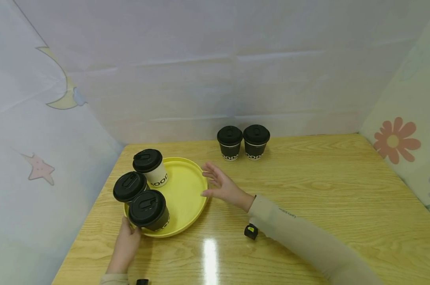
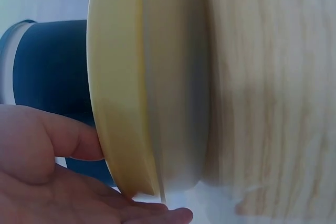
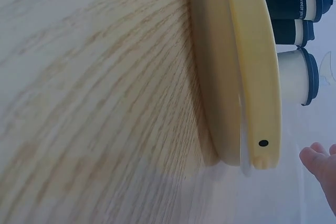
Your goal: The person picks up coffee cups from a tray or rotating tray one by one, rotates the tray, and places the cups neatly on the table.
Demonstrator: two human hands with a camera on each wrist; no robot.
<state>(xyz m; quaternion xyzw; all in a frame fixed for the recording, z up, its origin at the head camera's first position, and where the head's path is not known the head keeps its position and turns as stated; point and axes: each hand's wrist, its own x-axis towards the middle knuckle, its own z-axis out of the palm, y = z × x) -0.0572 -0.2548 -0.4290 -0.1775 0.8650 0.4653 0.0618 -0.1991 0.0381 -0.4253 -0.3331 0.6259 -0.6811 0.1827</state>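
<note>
Yellow tray [image 1: 184, 192] on the bench [image 1: 307, 186], three cups [image 1: 148, 210] aboard! Left hand [image 1: 125, 242] grips it; right hand [image 1: 224, 189], fingers loose and empty, hovers just beside it.

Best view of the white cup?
Head. It shows the white cup from above and in front: its lid plus some of its lettering. Right wrist shows only a side view, the base hidden behind the tray. In left wrist I can't make it out; a dark cup shows there.

Head view looks forward and down; both wrist views share the yellow tray [image 1: 184, 190] close-up, sideways.
</note>
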